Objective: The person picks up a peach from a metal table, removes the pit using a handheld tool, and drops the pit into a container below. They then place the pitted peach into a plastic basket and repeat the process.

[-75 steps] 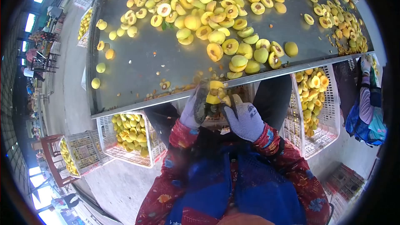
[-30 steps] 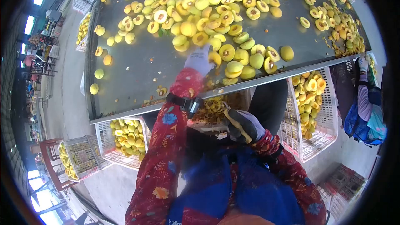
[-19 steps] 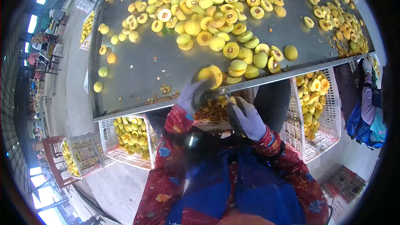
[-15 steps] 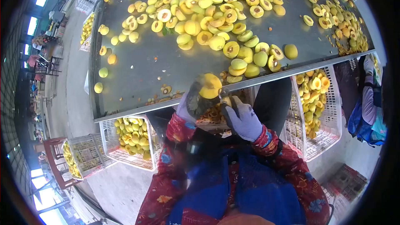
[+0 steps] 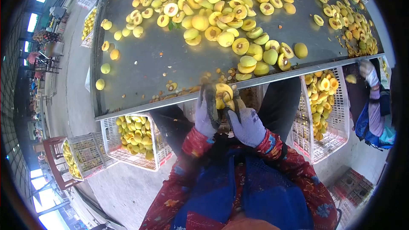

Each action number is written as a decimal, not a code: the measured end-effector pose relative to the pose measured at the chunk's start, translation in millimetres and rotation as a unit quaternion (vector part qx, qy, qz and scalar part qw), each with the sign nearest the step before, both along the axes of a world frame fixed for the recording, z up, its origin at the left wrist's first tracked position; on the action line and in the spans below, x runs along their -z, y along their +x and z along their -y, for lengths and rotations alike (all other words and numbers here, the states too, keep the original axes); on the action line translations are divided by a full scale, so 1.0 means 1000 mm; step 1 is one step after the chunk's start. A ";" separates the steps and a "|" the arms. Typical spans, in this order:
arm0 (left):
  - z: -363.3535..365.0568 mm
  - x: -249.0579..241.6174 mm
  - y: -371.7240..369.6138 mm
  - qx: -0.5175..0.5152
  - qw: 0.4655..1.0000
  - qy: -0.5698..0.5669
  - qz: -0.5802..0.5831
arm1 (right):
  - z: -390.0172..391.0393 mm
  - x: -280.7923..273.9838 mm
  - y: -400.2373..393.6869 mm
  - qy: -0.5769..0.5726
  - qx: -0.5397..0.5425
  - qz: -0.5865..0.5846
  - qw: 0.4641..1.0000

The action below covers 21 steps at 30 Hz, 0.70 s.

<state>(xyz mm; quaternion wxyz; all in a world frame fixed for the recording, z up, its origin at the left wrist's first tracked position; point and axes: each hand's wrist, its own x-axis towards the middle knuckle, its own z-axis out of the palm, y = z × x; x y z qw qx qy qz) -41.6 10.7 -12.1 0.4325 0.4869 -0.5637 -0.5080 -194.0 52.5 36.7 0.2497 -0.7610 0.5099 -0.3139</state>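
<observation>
My left hand (image 5: pixel 207 113), in a pale glove with dark palm and fingers, is closed around a yellow peach half (image 5: pixel 222 90) just below the table's front edge. My right hand (image 5: pixel 249 127), gloved alike, grips a small hand tool (image 5: pixel 225 101) whose thin metal end is against the fruit. Its handle is mostly hidden by my fingers. Just beyond both hands, cut peaches (image 5: pixel 247 64) lie near the rim of the metal table (image 5: pixel 140 79), some with the brown stone showing. Small stones and scraps (image 5: pixel 171 87) are scattered along that edge.
White plastic crates of peach halves stand at my left (image 5: pixel 158 145) and right (image 5: pixel 341 115). Farther left are another crate (image 5: pixel 87 157) and a brown chair (image 5: pixel 53 162). A co-worker's gloved hand (image 5: pixel 369 73) shows at far right. Many halves (image 5: pixel 200 0) cover the table's back.
My left hand has turned and drawn down toward me with the peach half, off the table's edge. My right hand stays close to it with the tool. The co-worker's hand has shifted left.
</observation>
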 end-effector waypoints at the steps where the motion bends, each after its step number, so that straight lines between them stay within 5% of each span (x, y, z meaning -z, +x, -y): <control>1: 0.000 -0.005 -0.001 -0.005 0.999 -0.019 0.035 | 0.000 0.002 0.000 -0.008 -0.002 -0.005 1.000; 3: 0.000 -0.031 -0.012 -0.023 0.958 -0.160 0.237 | -0.003 0.012 0.000 -0.026 -0.005 -0.015 1.000; 4: -0.002 -0.029 -0.015 -0.055 0.993 -0.054 0.095 | -0.006 0.021 0.000 0.002 -0.002 0.013 1.000; 6: -0.008 -0.012 -0.018 -0.109 0.965 0.135 -0.197 | -0.010 0.047 0.001 -0.044 -0.010 0.006 0.999; 7: -0.011 0.000 -0.016 -0.070 0.997 0.007 -0.040 | -0.011 0.060 0.001 -0.112 -0.011 -0.030 0.993; 8: -0.014 0.012 -0.015 -0.074 0.972 -0.141 0.174 | -0.001 0.050 0.000 0.082 0.010 0.102 0.991; 9: -0.016 0.024 -0.013 -0.120 0.899 -0.267 0.327 | 0.005 0.032 -0.003 0.279 0.024 0.225 0.933; 11: -0.011 0.008 -0.016 -0.122 0.959 -0.148 0.207 | 0.009 0.025 -0.006 0.482 0.012 0.349 0.804; 13: -0.011 -0.018 -0.020 -0.114 0.974 0.019 0.196 | 0.008 0.040 -0.011 0.514 -0.027 0.387 0.765; 14: -0.012 -0.011 -0.017 -0.092 0.967 -0.017 0.238 | -0.001 0.059 -0.014 0.344 -0.080 0.226 0.908; 15: -0.015 0.005 -0.012 -0.071 0.956 -0.053 0.280 | -0.012 0.084 -0.017 0.144 -0.127 0.049 0.980; 18: -0.009 0.020 -0.015 -0.077 0.968 -0.013 0.238 | -0.004 0.054 -0.011 0.351 -0.074 0.382 0.852; 21: -0.015 0.025 -0.017 -0.081 0.985 -0.085 0.126 | -0.001 0.019 -0.011 0.508 -0.043 0.462 0.726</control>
